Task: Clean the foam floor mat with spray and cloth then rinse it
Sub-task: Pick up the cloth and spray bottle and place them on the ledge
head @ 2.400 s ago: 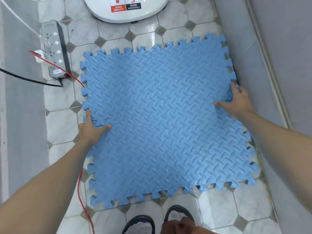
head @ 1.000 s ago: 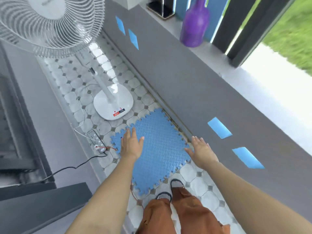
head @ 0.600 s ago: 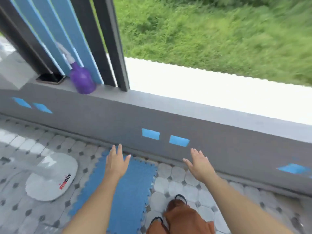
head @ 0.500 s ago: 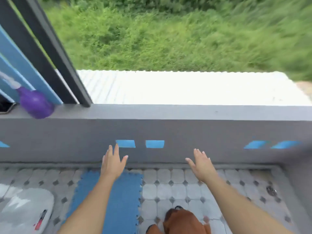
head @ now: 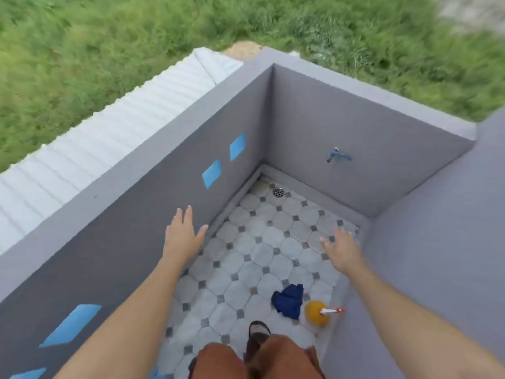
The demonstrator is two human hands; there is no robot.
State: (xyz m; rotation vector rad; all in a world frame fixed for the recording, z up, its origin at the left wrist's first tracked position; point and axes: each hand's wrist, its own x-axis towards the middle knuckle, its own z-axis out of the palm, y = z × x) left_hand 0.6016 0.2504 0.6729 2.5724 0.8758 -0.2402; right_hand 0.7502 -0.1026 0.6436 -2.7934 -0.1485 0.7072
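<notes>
Fetching: supplies, judged
Hands: left hand (head: 182, 236), right hand (head: 341, 248) released, empty
Next: grasp spray bottle (head: 317, 313), blue cloth (head: 288, 300)

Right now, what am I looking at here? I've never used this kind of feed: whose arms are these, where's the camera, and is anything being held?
This is one wide-angle camera worn on a person's head, looking forward and down, so the arms are that person's own. The left hand and right hand are both spread in the air, holding nothing. Below is a tiled floor in a corner of grey walls. On the floor by the right wall lie a dark blue cloth and an orange spray bottle. A tap sticks out of the far wall above a floor drain. The foam mat is not in this view.
</notes>
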